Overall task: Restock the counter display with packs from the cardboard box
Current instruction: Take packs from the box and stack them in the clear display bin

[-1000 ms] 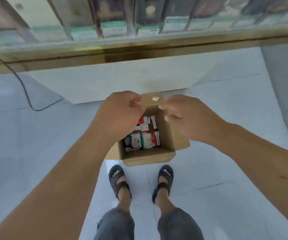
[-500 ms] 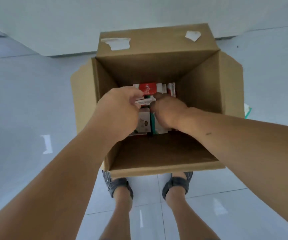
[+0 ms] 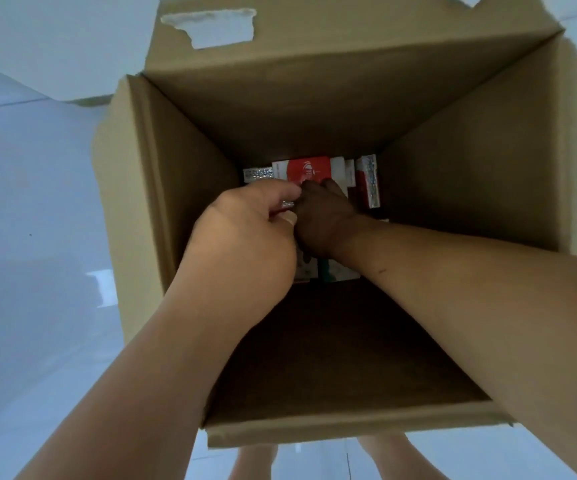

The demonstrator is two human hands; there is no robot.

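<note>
The packs [image 3: 368, 181] lay clustered on the bottom of the cardboard box [image 3: 183, 188], against its far wall; a red-and-white pack [image 3: 309, 172] lay face up just beyond the knuckles; the left hand [image 3: 245, 237] had its fingers curled, thumb and forefinger pinching a foil-edged pack [image 3: 287, 205]; the right hand [image 3: 325, 220], touching the left, bent its fingers down into the cluster, but shadow hid whether it gripped anything; the box stood on a pale tiled floor [image 3: 37, 202]; this looked like the picking-up step; the next move probably called for a firm hold and a straight lift clear of the deep walls.
</note>
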